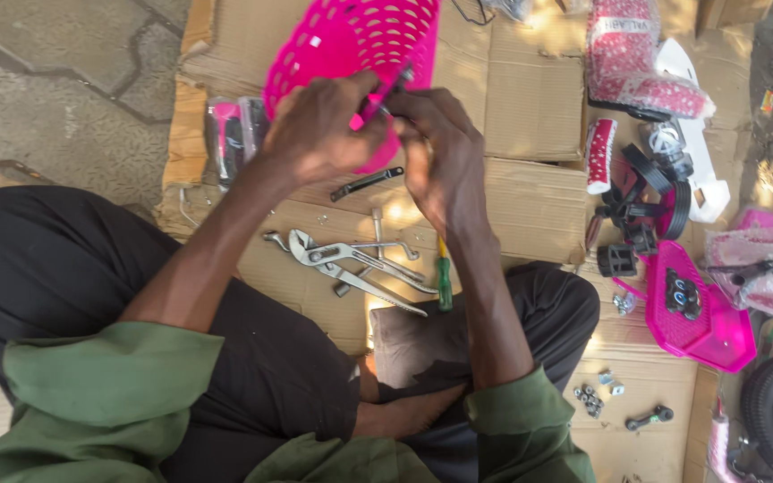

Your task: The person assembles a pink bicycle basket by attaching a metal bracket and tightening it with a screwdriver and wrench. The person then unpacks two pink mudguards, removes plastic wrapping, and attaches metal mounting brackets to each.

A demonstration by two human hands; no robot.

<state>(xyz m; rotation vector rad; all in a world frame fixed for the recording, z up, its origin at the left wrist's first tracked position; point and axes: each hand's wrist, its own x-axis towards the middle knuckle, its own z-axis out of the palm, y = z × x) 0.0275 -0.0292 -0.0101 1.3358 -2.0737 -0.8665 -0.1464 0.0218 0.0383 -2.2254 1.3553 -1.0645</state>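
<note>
While both hands grip, pink basket (351, 40) perforated, tilted.

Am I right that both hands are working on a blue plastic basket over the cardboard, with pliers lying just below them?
Not quite: the plastic basket is pink, not blue, as the head view shows. The rest holds: the left hand and right hand are both at it over the cardboard, and the pliers lie just below them.
</note>
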